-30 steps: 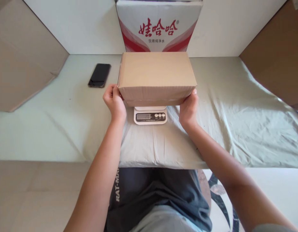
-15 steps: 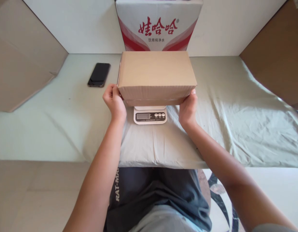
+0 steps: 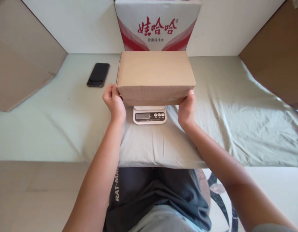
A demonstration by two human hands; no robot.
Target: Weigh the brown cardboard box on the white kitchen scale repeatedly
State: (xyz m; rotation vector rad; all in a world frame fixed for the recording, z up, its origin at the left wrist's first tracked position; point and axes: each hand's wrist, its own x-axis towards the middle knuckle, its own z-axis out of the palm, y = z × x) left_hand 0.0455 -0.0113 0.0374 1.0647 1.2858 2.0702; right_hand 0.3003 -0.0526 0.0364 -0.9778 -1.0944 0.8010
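A closed brown cardboard box (image 3: 155,69) is held level between my two hands, over a white digital kitchen scale (image 3: 149,120). My left hand (image 3: 115,101) grips the box's near left corner, fingers curled against its side. At the near right corner my right hand (image 3: 187,108) holds it, thumb on the front face and the other fingers hidden beneath or behind. The scale's display and several round buttons show in front of the box; its weighing plate is mostly covered. Whether the box rests on the plate I cannot tell.
A black smartphone (image 3: 98,74) lies left of the box on the pale green cloth (image 3: 54,129). Behind stands a white and red carton (image 3: 158,25) with Chinese lettering. Large cardboard panels (image 3: 23,58) flank the surface at left and right (image 3: 274,54).
Almost nothing differs. The whole view has shifted very slightly to the left, while both hands keep their hold on the box over the scale.
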